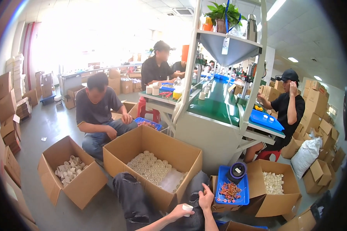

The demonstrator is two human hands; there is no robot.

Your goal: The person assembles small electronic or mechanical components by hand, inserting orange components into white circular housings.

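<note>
My left hand (178, 211) is closed round a small white cylindrical plastic piece (187, 208), held low above my lap. Just right of it, my right hand (206, 198) is raised with the index finger stretched up and the thumb apart; nothing shows in it. Beyond my knees stands a large open carton (121, 148) with rows of round white parts (150, 165) and a pale sheet inside. To the right of my right hand, a blue tray (221, 181) holds a heap of small reddish wired parts (230, 191) and a dark round spool-like object (238, 169).
At left is a carton (79, 188) of white cylindrical pieces; at right, one (279, 208) of small white parts. A person (98, 104) sits opposite beside another blue tray (148, 123). A green conveyor bench (212, 106) stands ahead, with people working along it.
</note>
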